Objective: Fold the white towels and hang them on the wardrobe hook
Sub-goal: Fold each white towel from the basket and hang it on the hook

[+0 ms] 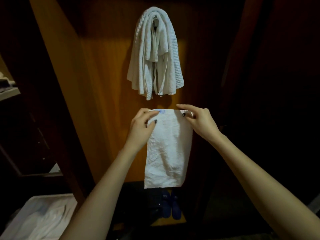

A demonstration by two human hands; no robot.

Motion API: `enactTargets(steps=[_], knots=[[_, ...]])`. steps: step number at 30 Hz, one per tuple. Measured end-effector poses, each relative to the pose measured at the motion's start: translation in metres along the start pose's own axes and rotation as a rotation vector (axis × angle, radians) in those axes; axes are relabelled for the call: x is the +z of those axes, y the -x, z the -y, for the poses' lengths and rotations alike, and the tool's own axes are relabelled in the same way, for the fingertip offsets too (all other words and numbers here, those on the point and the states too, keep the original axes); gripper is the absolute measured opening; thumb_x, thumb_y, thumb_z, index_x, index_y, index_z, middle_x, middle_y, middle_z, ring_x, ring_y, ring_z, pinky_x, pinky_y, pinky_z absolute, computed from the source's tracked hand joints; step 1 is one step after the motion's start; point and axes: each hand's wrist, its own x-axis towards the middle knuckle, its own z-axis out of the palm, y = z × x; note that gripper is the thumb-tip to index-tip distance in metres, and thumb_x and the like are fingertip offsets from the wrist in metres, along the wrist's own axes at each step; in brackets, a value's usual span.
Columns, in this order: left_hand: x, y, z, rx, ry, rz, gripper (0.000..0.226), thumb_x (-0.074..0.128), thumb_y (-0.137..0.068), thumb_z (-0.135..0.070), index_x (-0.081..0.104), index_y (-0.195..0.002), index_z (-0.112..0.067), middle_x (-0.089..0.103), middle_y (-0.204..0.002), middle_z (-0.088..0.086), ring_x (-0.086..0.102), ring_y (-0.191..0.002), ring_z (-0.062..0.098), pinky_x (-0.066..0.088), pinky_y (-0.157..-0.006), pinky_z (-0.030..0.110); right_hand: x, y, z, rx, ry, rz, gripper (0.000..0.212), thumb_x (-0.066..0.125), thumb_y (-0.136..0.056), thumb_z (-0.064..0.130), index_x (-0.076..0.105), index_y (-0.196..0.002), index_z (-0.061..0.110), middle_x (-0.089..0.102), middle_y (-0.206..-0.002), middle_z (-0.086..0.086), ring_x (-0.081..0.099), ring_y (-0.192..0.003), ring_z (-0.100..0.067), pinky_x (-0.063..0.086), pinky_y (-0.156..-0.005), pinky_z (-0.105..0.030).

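Against dim wooden wardrobe (107,87), white towels (155,54).

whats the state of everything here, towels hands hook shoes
held towel, hanging straight from both hands, off the hook
hung towels, draped over the hook
hook, nearly hidden under towels
left hand, pinching the held towel's top left corner
right hand, pinching its top right corner
blue shoes, side by side below
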Motion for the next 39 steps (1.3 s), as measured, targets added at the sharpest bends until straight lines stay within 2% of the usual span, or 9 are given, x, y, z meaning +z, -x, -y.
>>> enactTargets(steps=[5,9,13,17,23,30,34,37,39], knots=[[0.024,0.007,0.004,0.015,-0.214,0.050,0.044,0.067,-0.082,-0.002,0.055,-0.122,-0.017,0.044,-0.128,-0.001,0.048,-0.111,0.009,0.041,-0.083,0.023,0.003,0.000,-0.001,0.006,0.133,0.024,0.021,0.055,-0.091,0.010,0.072,-0.101,0.016,0.068,-0.081,0.000,0.046,-0.051,0.000,0.040,-0.057,-0.026],[0.034,0.012,0.001,0.035,-0.185,-0.066,0.021,0.063,-0.084,0.003,0.069,-0.101,-0.007,0.061,-0.101,0.008,0.060,-0.090,0.021,0.042,-0.073,0.020,0.004,0.000,0.000,0.044,0.158,-0.010,0.012,0.059,-0.088,0.017,0.070,-0.094,0.015,0.061,-0.067,0.003,0.058,-0.061,-0.018,0.052,-0.061,-0.038],[0.040,0.015,0.008,-0.036,-0.196,0.036,0.029,0.064,-0.086,-0.005,0.062,-0.113,-0.013,0.058,-0.112,0.004,0.058,-0.099,0.020,0.035,-0.078,0.016,0.001,0.002,-0.010,0.066,0.111,-0.082,0.009,0.060,-0.088,0.014,0.068,-0.092,0.015,0.054,-0.061,0.009,0.054,-0.060,-0.014,0.048,-0.061,-0.034],[0.045,0.013,0.014,-0.094,-0.210,0.239,0.054,0.066,-0.085,-0.013,0.039,-0.131,-0.023,0.035,-0.138,0.003,0.040,-0.115,0.015,0.034,-0.085,0.029,-0.003,0.002,-0.024,0.057,-0.033,-0.041,0.023,0.052,-0.091,0.004,0.068,-0.102,0.017,0.068,-0.096,0.001,0.062,-0.087,-0.011,0.047,-0.073,-0.017],[0.040,0.002,0.007,-0.098,0.121,0.072,0.051,0.071,-0.080,-0.009,0.050,-0.124,-0.025,0.046,-0.120,-0.012,0.046,-0.109,0.008,0.039,-0.078,0.024,-0.005,0.010,-0.038,0.037,-0.288,0.024,0.042,0.054,-0.085,-0.009,0.071,-0.113,0.016,0.061,-0.122,-0.001,0.055,-0.115,-0.010,0.047,-0.094,-0.021],[0.052,-0.002,0.000,0.008,-0.289,0.167,0.062,0.057,-0.085,0.000,0.038,-0.138,-0.027,0.042,-0.133,-0.003,0.052,-0.113,0.021,0.046,-0.088,0.035,-0.002,0.006,-0.033,0.038,-0.136,-0.233,0.036,0.057,-0.085,-0.002,0.070,-0.115,0.013,0.069,-0.111,0.004,0.060,-0.099,0.000,0.043,-0.086,-0.007],[0.066,0.004,-0.004,-0.046,0.041,0.154,0.051,0.058,-0.089,-0.003,0.050,-0.135,-0.022,0.053,-0.127,-0.004,0.055,-0.101,0.012,0.039,-0.080,0.007,0.004,0.010,-0.024,-0.052,-0.018,-0.170,0.035,0.061,-0.086,0.001,0.066,-0.118,0.015,0.060,-0.100,0.002,0.050,-0.074,0.000,0.045,-0.072,-0.017],[0.072,0.005,-0.012,-0.162,0.344,0.136,0.037,0.053,-0.095,-0.012,0.054,-0.129,-0.027,0.061,-0.117,-0.012,0.048,-0.066,0.013,0.044,-0.064,0.025,0.012,0.015,-0.018,-0.090,-0.022,-0.114,0.036,0.060,-0.088,0.003,0.061,-0.122,0.016,0.055,-0.097,0.002,0.053,-0.076,-0.008,0.047,-0.070,-0.023],[0.073,0.004,-0.015,-0.154,0.379,0.104,0.029,0.050,-0.098,-0.014,0.055,-0.122,-0.029,0.061,-0.107,-0.021,0.053,-0.080,0.007,0.044,-0.074,0.022,0.012,0.017,-0.014,-0.063,-0.112,-0.079,0.036,0.061,-0.088,0.006,0.058,-0.122,0.018,0.061,-0.100,0.002,0.059,-0.083,-0.008,0.049,-0.074,-0.021]])
